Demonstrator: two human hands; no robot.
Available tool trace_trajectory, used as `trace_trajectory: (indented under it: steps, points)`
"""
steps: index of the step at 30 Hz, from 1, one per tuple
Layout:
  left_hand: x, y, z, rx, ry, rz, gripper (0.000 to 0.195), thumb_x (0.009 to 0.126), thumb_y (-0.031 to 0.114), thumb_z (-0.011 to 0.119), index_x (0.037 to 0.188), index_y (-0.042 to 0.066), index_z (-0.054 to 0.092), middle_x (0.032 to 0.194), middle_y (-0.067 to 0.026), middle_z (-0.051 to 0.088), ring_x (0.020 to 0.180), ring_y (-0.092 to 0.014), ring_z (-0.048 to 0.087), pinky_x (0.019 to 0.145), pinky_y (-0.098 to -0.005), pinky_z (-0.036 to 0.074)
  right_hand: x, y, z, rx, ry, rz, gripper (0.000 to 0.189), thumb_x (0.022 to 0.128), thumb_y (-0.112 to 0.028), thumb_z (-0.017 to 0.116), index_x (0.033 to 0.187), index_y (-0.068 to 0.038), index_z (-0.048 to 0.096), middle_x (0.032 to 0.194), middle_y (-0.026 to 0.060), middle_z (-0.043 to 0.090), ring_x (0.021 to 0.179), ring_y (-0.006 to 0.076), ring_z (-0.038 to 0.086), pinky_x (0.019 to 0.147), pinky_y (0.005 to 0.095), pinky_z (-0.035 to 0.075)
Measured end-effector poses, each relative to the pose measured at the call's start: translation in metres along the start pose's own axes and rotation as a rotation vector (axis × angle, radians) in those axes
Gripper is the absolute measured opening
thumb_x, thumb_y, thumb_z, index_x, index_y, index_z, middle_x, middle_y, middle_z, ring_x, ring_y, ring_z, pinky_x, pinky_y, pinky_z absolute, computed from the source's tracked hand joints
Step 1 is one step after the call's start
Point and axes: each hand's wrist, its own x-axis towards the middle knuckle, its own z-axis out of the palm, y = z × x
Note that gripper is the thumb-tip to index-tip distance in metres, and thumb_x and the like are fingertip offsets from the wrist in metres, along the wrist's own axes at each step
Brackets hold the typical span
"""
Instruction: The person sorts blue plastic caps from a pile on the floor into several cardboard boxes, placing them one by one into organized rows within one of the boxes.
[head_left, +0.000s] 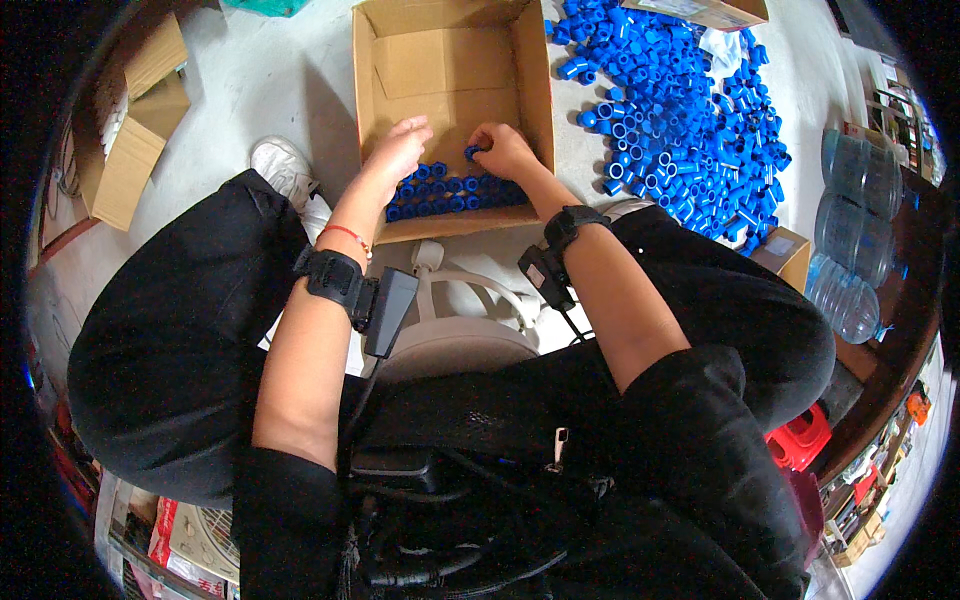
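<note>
An open cardboard box (450, 71) stands on the floor before me, with both my hands inside it. Rows of blue plastic pipe fittings (442, 195) line its near end. Between the thumb and fingers of my right hand (506, 154) is a blue pipe fitting (472, 152), just beyond those rows. My left hand (401, 150) hovers over the left end of the rows, its fingers bent; whether anything sits under them is hidden.
To the right of the box, a large heap of loose blue fittings (667, 135) covers the floor, with a clear plastic bag (724, 52) on it. Large water bottles (855, 225) lie farther right. Another cardboard box (139, 150) is at left. A stool seat (457, 345) shows between my legs.
</note>
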Motion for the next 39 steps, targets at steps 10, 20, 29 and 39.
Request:
trace_trajectory:
  steps: [10, 20, 29, 39]
  points:
    - [0.001, -0.008, 0.0, 0.047, -0.064, -0.037, 0.04, 0.079, 0.03, 0.025, 0.11, 0.006, 0.03, 0.111, -0.011, 0.036, 0.103, -0.024, 0.032, 0.086, -0.0343, 0.024, -0.001, -0.003, 0.007, -0.052, -0.064, 0.004, 0.018, 0.055, -0.005, 0.054, 0.073, -0.006, 0.055, 0.069, 0.0088, 0.055, 0.065, 0.018, 0.053, 0.061, 0.0267, 0.042]
    - [0.005, -0.021, -0.001, 0.182, -0.067, -0.072, 0.042, 0.079, 0.035, 0.023, 0.107, 0.007, 0.036, 0.105, -0.0119, 0.042, 0.092, -0.022, 0.042, 0.079, -0.0312, 0.031, -0.004, -0.011, 0.011, -0.095, -0.06, -0.108, 0.018, 0.053, -0.006, 0.055, 0.072, -0.006, 0.056, 0.067, 0.0092, 0.055, 0.064, 0.0192, 0.053, 0.061, 0.027, 0.042]
    - [0.009, -0.03, -0.003, 0.158, -0.033, -0.034, 0.04, 0.078, 0.033, 0.027, 0.104, 0.004, 0.039, 0.098, -0.0127, 0.046, 0.082, -0.02, 0.046, 0.071, -0.0311, 0.035, -0.004, -0.012, 0.012, -0.037, -0.032, -0.11, 0.015, 0.052, -0.005, 0.053, 0.067, -0.006, 0.057, 0.066, 0.0112, 0.055, 0.064, 0.0238, 0.053, 0.061, 0.03, 0.042]
    - [0.008, -0.028, -0.003, 0.219, -0.076, -0.057, 0.042, 0.079, 0.036, 0.024, 0.106, 0.006, 0.037, 0.104, -0.0153, 0.042, 0.092, -0.023, 0.041, 0.078, -0.0315, 0.032, -0.004, -0.013, 0.011, -0.095, -0.027, -0.131, 0.017, 0.051, -0.006, 0.052, 0.066, -0.009, 0.058, 0.068, 0.0101, 0.055, 0.065, 0.0233, 0.053, 0.062, 0.0292, 0.042]
